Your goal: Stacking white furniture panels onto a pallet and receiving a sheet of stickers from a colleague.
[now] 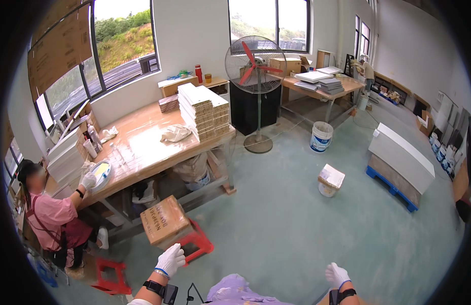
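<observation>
My left hand (pixel 171 261), in a white glove, hangs in the air just in front of a taped cardboard box (pixel 165 221). That box rests on a red plastic stool (pixel 199 243), and the hand looks apart from both. Its fingers are loosely bent, with nothing visible in them. At the lower right, my right hand (pixel 338 274), also gloved in white, is held out over the green floor with its fingers stretched out and nothing in it. Dark straps with small devices circle both wrists. Between my arms shows purple cloth (pixel 235 290).
A long workbench (pixel 144 147) carries stacked white boards (pixel 197 109). A seated person in pink (pixel 52 218) works there, near a second red stool (pixel 109 274). Ahead are a standing fan (pixel 258 145), a white bucket (pixel 321 138), a smaller bucket (pixel 329 185) and panels on a blue pallet (pixel 390 189).
</observation>
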Demonstrator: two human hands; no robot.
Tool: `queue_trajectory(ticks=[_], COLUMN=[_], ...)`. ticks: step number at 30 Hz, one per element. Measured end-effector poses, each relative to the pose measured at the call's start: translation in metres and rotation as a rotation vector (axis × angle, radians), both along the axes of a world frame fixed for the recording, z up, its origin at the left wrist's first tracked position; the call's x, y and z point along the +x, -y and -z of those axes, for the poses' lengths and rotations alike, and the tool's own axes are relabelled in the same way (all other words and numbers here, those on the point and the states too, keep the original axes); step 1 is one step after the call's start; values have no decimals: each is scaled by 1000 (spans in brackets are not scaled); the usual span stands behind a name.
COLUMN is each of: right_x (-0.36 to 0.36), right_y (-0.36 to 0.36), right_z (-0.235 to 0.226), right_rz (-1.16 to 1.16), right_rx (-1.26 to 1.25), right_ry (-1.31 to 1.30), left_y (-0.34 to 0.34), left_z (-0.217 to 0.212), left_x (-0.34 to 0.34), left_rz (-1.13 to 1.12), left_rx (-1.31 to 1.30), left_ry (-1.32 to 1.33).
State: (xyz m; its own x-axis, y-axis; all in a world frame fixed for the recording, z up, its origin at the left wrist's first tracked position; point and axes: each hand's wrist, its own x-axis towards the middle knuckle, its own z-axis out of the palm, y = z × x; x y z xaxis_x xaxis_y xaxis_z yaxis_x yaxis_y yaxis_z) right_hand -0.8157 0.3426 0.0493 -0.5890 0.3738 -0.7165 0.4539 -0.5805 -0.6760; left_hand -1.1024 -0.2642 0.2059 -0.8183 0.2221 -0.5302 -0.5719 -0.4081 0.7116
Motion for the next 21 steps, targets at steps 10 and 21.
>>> queue_trajectory(ticks=[10, 21], right_x=[-248, -383], right_y=[-112, -330], right_z=[-19, 56], right_rz=[-218, -32], right_rx=[265, 80], right_ry=[291, 380], left_y=[-199, -329], left_z=[11, 11], left_x=[-285, -573], left_rz=[96, 67], left_rx=[280, 350], left_ry=[125, -266])
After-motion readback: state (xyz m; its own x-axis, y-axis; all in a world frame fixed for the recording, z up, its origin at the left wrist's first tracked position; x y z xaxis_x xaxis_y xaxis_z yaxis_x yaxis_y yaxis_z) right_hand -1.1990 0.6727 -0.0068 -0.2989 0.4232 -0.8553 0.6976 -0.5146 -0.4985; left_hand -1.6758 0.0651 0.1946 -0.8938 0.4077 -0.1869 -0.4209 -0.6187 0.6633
